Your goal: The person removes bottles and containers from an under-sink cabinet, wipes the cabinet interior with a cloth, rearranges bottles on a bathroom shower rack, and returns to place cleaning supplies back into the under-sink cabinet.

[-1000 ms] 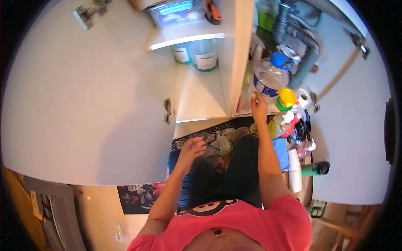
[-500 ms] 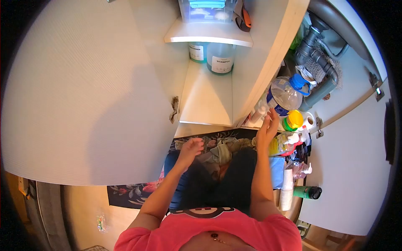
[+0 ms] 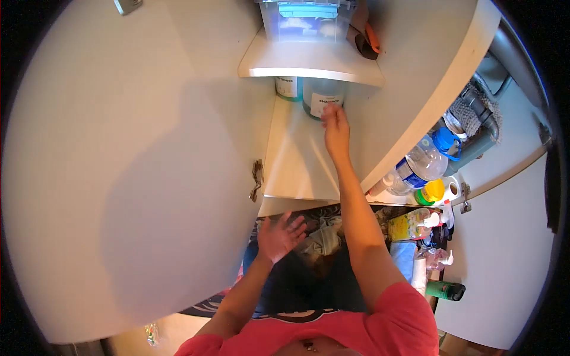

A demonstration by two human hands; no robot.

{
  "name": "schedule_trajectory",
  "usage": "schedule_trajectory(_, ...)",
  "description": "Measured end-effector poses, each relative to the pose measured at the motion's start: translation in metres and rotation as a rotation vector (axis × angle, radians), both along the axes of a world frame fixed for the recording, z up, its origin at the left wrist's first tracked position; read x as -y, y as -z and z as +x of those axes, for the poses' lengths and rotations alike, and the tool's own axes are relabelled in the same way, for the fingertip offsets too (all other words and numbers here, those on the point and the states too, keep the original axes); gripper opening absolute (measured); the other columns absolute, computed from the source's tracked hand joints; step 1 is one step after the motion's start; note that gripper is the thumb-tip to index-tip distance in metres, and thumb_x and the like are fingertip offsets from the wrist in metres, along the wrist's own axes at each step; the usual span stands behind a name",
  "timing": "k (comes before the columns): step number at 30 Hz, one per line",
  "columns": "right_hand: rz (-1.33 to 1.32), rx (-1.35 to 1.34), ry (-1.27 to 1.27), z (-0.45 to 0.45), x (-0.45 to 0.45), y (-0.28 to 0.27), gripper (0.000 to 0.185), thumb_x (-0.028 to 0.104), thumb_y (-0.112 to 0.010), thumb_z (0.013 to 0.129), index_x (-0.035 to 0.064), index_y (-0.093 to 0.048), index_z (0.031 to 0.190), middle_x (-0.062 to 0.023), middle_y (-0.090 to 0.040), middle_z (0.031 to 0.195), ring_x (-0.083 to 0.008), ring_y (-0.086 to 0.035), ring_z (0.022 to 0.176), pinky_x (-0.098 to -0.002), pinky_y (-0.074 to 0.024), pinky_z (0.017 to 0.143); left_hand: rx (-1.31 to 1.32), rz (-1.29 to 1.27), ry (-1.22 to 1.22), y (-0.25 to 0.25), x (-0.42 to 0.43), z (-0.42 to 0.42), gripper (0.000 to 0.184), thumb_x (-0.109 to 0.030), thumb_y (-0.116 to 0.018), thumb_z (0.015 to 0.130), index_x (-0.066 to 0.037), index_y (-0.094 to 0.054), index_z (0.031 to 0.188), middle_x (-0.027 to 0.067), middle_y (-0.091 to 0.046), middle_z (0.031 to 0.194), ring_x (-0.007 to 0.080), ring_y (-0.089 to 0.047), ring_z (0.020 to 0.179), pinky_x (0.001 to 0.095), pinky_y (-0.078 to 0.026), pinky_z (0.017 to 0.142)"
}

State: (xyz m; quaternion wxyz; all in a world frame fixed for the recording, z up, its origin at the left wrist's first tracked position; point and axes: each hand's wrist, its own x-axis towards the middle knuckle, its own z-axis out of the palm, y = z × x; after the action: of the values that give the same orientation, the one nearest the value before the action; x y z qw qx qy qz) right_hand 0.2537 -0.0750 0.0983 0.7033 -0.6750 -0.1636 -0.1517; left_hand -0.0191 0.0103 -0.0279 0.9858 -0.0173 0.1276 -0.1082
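Observation:
Inside the cupboard, my right hand [image 3: 336, 127] reaches to the front of a large shampoo bottle [image 3: 317, 101] with a white label. Its fingers stretch forward over the label's lower part; I cannot tell whether they touch it. A second bottle [image 3: 288, 87], blue-green with a white label, stands to its left under the shelf. My left hand [image 3: 281, 238] is open, palm turned up and fingers spread, above my lap near the cloths [image 3: 323, 240]. It holds nothing.
The upper shelf [image 3: 309, 65] carries a clear plastic box [image 3: 306, 22] and an orange-and-black item [image 3: 369, 43]. To the right are a water bottle [image 3: 421, 166], a yellow-lidded container [image 3: 432, 191], a soap pump bottle [image 3: 408, 225] and grey pipes [image 3: 475, 151]. A cupboard door [image 3: 142, 178] stands at left.
My right hand has moved from beside the water bottle up and left to the shampoo bottle. My left hand has turned and spread its fingers. The view has shifted.

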Motion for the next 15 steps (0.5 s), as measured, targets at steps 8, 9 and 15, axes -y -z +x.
schedule_trajectory(8, -0.747, 0.241, 0.367, 0.182, -0.038, -0.032, 0.033, 0.025, -0.054, 0.083, -0.0012, -0.056, 0.103, -0.016, -0.062, 0.092, -0.0357, -0.057, 0.089, -0.0449, -0.044, 0.079, 0.052, -0.04, 0.101, 0.011, -0.006, 0.01, 0.069, -0.064, -0.039, 0.082, -0.015, -0.043, 0.131, 0.0203, -0.038, 0.135, 0.0373, -0.037, 0.122, 0.0499, -0.027, 0.103)
schedule_trajectory(9, -0.805, 0.202, 0.356, 0.192, -0.034, -0.034, 0.034, 0.025, -0.055, 0.083, -0.0011, -0.056, 0.103, -0.0163, -0.062, 0.092, -0.0359, -0.057, 0.089, -0.0449, -0.0441, 0.079, 0.081, -0.048, 0.124, 0.013, -0.007, 0.011, 0.068, -0.063, -0.041, 0.081, -0.017, -0.042, 0.132, 0.0184, -0.038, 0.136, 0.0356, -0.036, 0.124, 0.0486, -0.026, 0.104)
schedule_trajectory(15, -0.683, 0.503, 0.475, 0.196, -0.023, -0.025, 0.037, 0.028, -0.06, 0.079, -0.0003, -0.056, 0.103, -0.0181, -0.062, 0.094, -0.037, -0.057, 0.088, -0.0451, -0.0448, 0.077, 0.054, -0.061, 0.138, 0.012, -0.007, 0.016, 0.068, -0.061, -0.043, 0.081, -0.016, -0.042, 0.132, 0.0206, -0.037, 0.136, 0.0372, -0.036, 0.123, 0.0506, -0.026, 0.103)
